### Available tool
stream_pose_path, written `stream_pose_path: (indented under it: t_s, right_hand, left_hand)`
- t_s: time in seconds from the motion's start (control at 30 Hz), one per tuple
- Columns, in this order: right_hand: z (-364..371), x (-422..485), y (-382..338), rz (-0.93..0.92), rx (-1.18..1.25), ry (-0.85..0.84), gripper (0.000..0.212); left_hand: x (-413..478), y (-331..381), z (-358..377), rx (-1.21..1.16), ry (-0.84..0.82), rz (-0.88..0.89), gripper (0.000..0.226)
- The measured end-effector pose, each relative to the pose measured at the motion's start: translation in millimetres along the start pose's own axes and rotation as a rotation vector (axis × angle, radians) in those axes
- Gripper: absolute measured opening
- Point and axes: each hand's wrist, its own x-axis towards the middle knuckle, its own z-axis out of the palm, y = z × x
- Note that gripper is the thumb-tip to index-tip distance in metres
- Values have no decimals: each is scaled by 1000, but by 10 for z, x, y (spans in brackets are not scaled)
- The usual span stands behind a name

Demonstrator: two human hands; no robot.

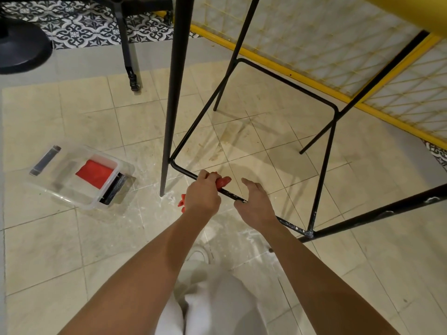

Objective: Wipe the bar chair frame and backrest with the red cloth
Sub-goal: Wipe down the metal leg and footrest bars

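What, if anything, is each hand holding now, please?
The left hand grips the red cloth by its middle, against the footrest bar; the right hand holds nothing.

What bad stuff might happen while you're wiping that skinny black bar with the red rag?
1. The red cloth is bunched small under the left hand, so it may slip off the thin footrest bar.
2. White flecks stick to the bar beyond the right hand; wiping may only smear them.
3. The clear box sits close by, easy to kick.
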Motion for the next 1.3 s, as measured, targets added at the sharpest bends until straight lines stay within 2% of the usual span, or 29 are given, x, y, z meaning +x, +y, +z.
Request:
stream_pose_path:
  t_s: [0.2,0.33,0.43,0.53,0.67,0.73,0.9,1.1,1.23,1.3]
  right_hand:
    - [-23,-17,44,8,22,15,63]
    - [-48,-35,79,7,25,2,63]
    - [-68,-41,110,17,20,-6,63]
    - [-66,-50,125,28,26,-6,63]
    - [-38,-50,127,19,38,27,61]
    - [-43,-49,136,16,47,33,61]
    - [-101,-37,200,29,21,22,61]
    - [-100,-40,195,27,31,17,61]
    - [-67,-49,175,-8,50,46,58]
    - [-45,-58,171,-25,79,76,56]
  left_hand:
    - [-12,-70,65,-65,-112,149,42]
    - [23,-176,8,-45,39,67,40]
    - [10,-150,23,-18,69,28,43]
    - [-14,-34,92,-24,13,41,40]
    - [-77,184,178,-24,-164,207,39]
    - [-82,214,170,-23,-195,231,41]
    - [-13,60,71,-81,-90,142,27]
    - [-33,80,87,-51,-36,57,33]
    - [-65,149,72,-97,-162,194,37]
    - [-46,159,43,-136,-217,206,43]
